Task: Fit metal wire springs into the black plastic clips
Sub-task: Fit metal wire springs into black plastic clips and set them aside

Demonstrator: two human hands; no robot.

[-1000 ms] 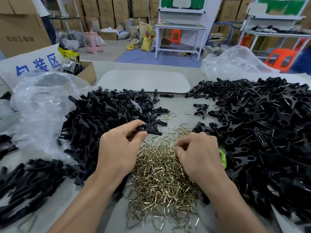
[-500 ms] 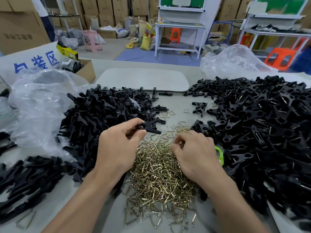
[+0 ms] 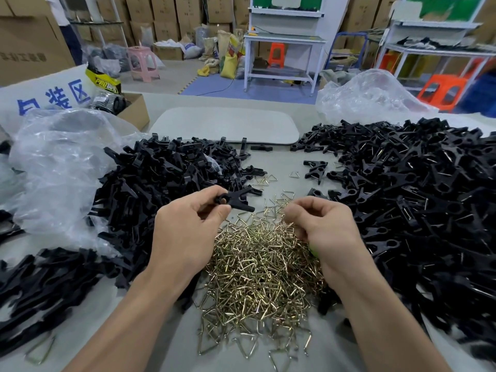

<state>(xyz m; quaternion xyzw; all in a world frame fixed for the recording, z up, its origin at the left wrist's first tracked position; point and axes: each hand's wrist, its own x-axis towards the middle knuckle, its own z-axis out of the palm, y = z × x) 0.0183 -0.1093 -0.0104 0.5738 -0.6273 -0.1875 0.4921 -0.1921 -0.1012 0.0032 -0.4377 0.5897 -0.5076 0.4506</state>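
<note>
Springs (image 3: 257, 264) and clips (image 3: 416, 210) heap a grey table (image 3: 281, 162) among cartons (image 3: 188, 12).

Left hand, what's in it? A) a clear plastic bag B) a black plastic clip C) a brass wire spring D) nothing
B: the left hand pinches one black plastic clip, held just above the far edge of the pile of brass-coloured wire springs.

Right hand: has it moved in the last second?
Yes. The right hand slid farther from the person, up the spring pile toward its far edge.
</note>
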